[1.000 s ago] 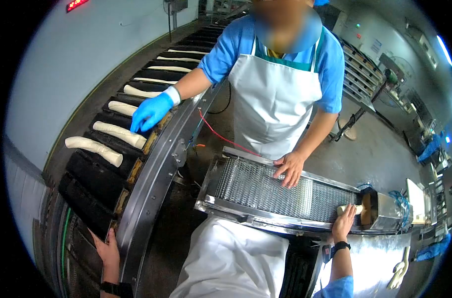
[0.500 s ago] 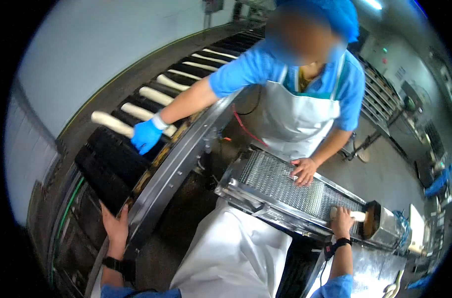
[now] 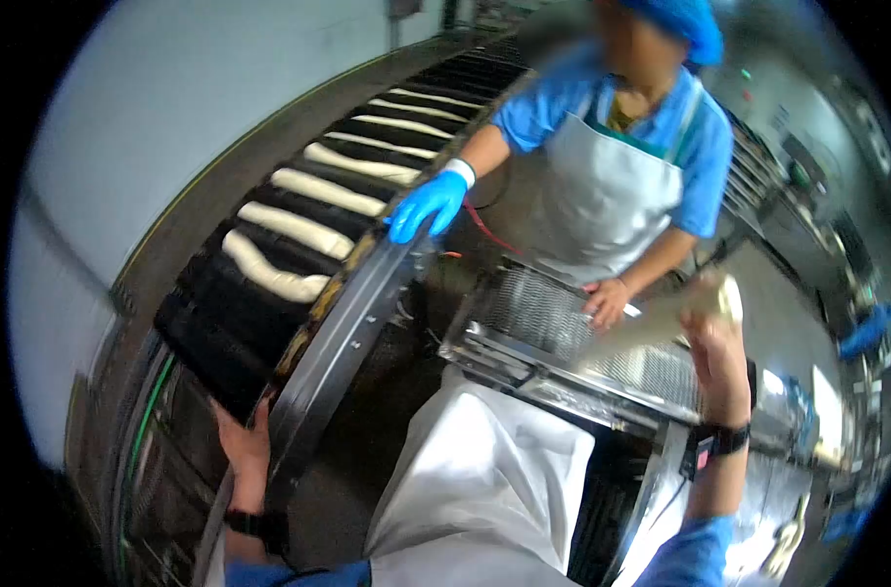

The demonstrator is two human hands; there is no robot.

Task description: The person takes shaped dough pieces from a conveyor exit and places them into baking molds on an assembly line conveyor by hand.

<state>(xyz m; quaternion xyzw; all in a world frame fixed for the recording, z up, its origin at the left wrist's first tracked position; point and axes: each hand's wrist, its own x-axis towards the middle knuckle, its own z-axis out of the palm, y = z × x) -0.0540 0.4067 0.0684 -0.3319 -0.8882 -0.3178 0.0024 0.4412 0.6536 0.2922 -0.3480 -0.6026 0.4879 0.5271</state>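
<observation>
Our right hand [image 3: 716,364] is clamped on a blurred dough strip [image 3: 653,325] above the mesh conveyor [image 3: 535,311]; our left hand [image 3: 242,442] meets a black tray [image 3: 210,350], whether gripping we cannot tell.

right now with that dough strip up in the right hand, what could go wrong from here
The dough strip, held near one end in the right hand, might sag or stretch along its unsupported length. It could also brush the co-worker's bare hand at the mesh belt. The left hand is at the black tray's near edge, so its fingers might get pinched if the tray shifts.
</observation>
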